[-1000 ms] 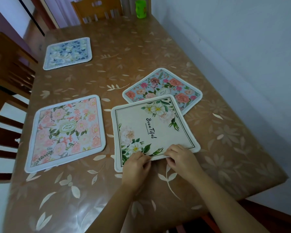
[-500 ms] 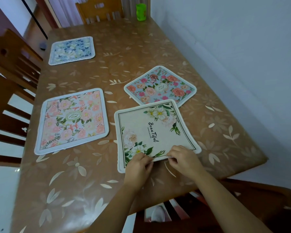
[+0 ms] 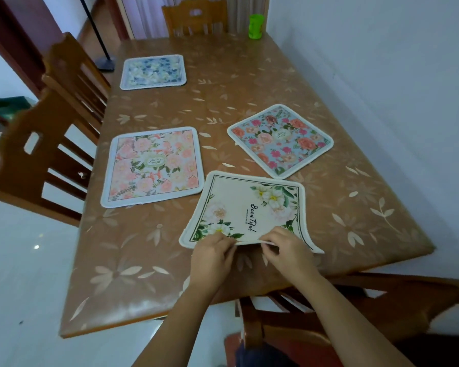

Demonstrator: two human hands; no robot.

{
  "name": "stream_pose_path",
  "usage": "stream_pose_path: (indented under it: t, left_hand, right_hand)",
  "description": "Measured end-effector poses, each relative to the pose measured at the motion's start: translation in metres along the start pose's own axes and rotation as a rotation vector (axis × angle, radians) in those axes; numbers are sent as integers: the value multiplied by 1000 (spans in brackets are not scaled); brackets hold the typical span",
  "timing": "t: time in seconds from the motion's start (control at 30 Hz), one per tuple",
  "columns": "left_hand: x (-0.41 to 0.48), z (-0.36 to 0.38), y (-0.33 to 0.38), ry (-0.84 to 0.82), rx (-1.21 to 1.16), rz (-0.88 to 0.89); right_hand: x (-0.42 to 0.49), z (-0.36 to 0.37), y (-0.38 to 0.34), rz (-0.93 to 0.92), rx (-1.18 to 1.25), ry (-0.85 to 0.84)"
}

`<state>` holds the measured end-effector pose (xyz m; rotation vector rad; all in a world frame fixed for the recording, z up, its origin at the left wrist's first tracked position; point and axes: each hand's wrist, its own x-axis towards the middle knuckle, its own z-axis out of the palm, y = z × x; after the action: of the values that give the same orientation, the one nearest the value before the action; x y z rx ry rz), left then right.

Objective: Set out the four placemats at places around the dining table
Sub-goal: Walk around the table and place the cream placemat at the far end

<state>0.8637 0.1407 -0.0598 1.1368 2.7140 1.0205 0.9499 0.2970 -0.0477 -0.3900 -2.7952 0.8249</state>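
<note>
head view: left hand (image 3: 212, 258) and right hand (image 3: 289, 250) both pinch the near edge of the cream placemat (image 3: 244, 210), fingers curled on it. that edge is lifted off the table (image 3: 223, 88) and its right corner curls up. the mat sits at the near end, just beside the pink placemat (image 3: 154, 166) on the left side. rose placemat (image 3: 280, 140) lies tilted toward the wall side, blue placemat (image 3: 153, 72) far left. green cup (image 3: 256, 26) at the far corner.
</note>
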Motion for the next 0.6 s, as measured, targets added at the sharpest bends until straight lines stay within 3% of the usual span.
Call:
stream_pose_path:
  t: [0.23, 0.6]
  left_hand:
    - [-14, -48, 10, 151, 39, -24]
    - [-27, -143, 17, 289, 178, -200]
  right_hand:
    - [14, -28, -49, -148, -62, 24]
    - [64, -48, -131, -360, -51, -165]
